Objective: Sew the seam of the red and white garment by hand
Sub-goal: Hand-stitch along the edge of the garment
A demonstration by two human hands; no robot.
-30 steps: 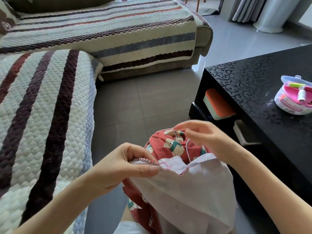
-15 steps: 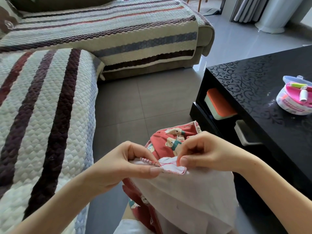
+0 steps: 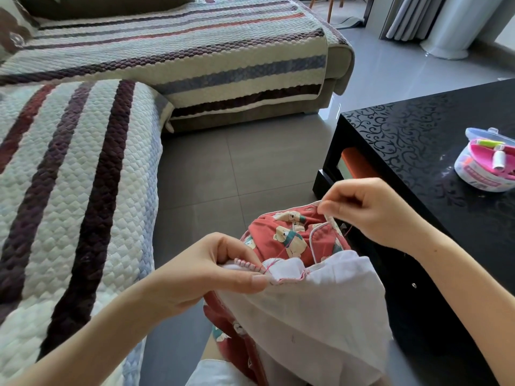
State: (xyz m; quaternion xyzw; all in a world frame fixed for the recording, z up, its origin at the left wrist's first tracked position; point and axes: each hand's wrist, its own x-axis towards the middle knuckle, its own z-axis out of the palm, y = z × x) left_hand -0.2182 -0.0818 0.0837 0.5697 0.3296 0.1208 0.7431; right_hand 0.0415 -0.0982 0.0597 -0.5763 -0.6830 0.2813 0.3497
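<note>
Head view: left hand pinches garment, right hand pinches red thread, beside black table bearing sewing box.

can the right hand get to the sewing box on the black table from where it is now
Probably yes: the sewing box sits on the table beside the right hand, nothing between them, though that hand seems to be pinching the thread.

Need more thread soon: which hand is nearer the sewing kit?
Right. The right hand holds thread by the table edge, nearer the kit; the left hand grips the garment farther off.
</note>
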